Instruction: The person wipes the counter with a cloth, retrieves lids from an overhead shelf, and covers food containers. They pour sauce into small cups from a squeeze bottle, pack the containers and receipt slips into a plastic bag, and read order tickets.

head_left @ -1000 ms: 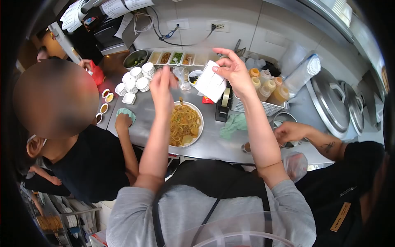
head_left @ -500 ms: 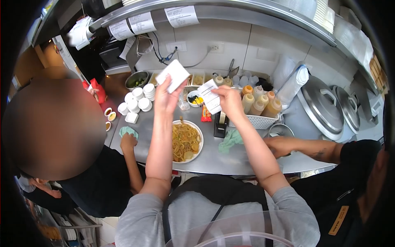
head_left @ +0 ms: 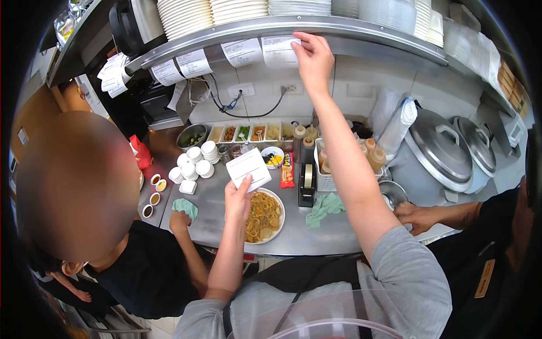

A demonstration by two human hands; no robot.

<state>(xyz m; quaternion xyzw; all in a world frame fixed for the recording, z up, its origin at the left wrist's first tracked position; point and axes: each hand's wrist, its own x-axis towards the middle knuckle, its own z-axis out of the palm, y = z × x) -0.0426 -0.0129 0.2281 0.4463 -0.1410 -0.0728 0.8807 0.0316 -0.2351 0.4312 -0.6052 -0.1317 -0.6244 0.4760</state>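
Note:
My right hand (head_left: 314, 61) is raised to the front of the overhead shelf, fingers pinching the right edge of a printed order slip (head_left: 276, 55) that hangs there. In my left hand (head_left: 237, 200) are white paper slips (head_left: 249, 169), held between thumb and fingers above the counter. Just below them is a round plate of noodles (head_left: 265, 217), partly covered by my left hand and forearm. A black tape dispenser (head_left: 306, 189) with a roll of tape stands right of the plate, beside a red packet (head_left: 287, 171).
More order slips (head_left: 241, 52) hang from the steel shelf (head_left: 316, 26), which carries stacked dishes. Squeeze bottles (head_left: 375, 158), large lidded pots (head_left: 440, 144) and a green cloth (head_left: 326, 209) are on the right. Co-workers stand on both sides; one's hand (head_left: 179, 220) presses another cloth (head_left: 186, 209).
My right hand has gone up from over the counter to the shelf edge with its slip, which now hangs beside the others. My left hand has lowered with its slips. The view has tilted upward.

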